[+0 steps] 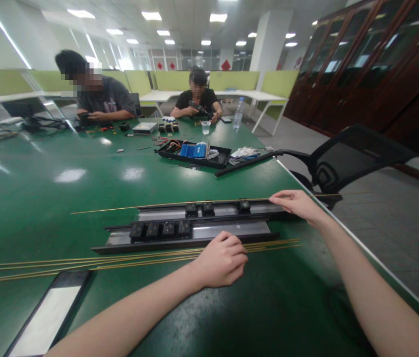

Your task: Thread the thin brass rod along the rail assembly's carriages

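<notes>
My right hand (294,204) pinches a long thin brass-coloured rod (138,207), which runs along the far edge of the rear rail and out past the table's right side. My left hand (224,260) lies with curled fingers over several similar rods (269,245) near the front rail; whatever is inside its fingers is hidden. Between the hands are two black-edged metal rails. The rear rail (224,210) carries three black blocks (208,208), one set apart to the right. On the front rail (231,229), several black blocks (152,229) sit at its left part.
A flat black case with a white panel (51,310) lies at front left. Further back are a black tray (222,157) with a blue finned part, gloves (246,153), a cup and a bottle (238,114). Two people work across the green table; a chair (354,153) stands right.
</notes>
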The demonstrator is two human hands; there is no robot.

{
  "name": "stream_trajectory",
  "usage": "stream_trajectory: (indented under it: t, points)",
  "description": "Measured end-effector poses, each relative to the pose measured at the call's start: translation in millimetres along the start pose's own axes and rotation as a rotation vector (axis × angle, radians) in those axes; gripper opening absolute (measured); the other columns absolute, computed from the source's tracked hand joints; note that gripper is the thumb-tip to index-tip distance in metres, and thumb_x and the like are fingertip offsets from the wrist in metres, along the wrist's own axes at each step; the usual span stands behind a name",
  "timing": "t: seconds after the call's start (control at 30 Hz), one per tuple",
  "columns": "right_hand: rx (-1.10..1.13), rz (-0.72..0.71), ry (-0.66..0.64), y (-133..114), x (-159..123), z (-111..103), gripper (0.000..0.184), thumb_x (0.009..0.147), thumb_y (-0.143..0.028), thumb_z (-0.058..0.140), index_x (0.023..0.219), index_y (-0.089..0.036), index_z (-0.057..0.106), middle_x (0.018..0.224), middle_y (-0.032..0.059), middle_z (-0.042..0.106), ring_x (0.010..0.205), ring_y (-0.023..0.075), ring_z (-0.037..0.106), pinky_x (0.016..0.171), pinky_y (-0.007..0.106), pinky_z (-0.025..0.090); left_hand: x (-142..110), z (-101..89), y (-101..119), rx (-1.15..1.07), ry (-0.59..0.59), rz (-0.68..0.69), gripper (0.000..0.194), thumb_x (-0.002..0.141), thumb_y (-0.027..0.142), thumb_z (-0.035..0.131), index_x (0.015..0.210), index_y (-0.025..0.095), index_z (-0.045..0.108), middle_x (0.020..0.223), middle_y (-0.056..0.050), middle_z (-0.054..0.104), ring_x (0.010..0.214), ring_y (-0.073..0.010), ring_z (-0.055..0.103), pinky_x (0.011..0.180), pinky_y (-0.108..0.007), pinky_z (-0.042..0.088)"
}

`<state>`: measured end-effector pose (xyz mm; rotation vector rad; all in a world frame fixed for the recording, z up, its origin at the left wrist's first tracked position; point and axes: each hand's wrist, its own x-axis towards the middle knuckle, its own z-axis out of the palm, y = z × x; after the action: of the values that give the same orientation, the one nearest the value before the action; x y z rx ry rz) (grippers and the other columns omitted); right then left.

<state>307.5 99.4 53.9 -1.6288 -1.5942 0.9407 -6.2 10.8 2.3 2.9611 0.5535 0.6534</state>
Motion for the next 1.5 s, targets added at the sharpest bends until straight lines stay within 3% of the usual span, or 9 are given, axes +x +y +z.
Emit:
stream_trajectory:
  t: [0.37,1.27,1.5]
  points:
    - [-0.013,-0.01,0.008,3.7,0.9,-4.7,0.066,0.067,-0.073,0.076,0.093,-0.013,0.077,0.049,-0.0038,0.047,0.049,0.0095,0.037,0.05,0.027,0.025,0.5,-0.7,0.3,0.006,0.019,0.008,0.018,0.097,0.024,0.052,0.098,0.018,0.068,0.107,-0.005,0.074,0.105,-0.0197,0.06,0.093,-0.039,0.038]
    - [-0.045,0.052,0.061,-16.5,-11.0,-10.7,0.069,0.056,-0.078,0.078,0.086,-0.016,0.076,0.048,-0.0034,0.046,0.049,0.0107,0.037,0.051,0.029,0.025,-0.3,1.1,-0.8,-0.011,0.016,0.006,0.019,0.098,0.024,0.05,0.098,0.018,0.067,0.107,-0.006,0.074,0.105,-0.0199,0.06,0.094,-0.04,0.038]
    - [-0.044,0.049,0.055,-9.9,-9.9,-15.9,0.071,0.058,-0.079,0.077,0.09,-0.015,0.078,0.049,-0.0031,0.046,0.05,0.0106,0.037,0.05,0.028,0.024,-0.9,1.9,-1.9,-0.028,0.036,0.011,0.02,0.099,0.024,0.047,0.098,0.018,0.067,0.107,-0.005,0.074,0.106,-0.0202,0.06,0.094,-0.04,0.037]
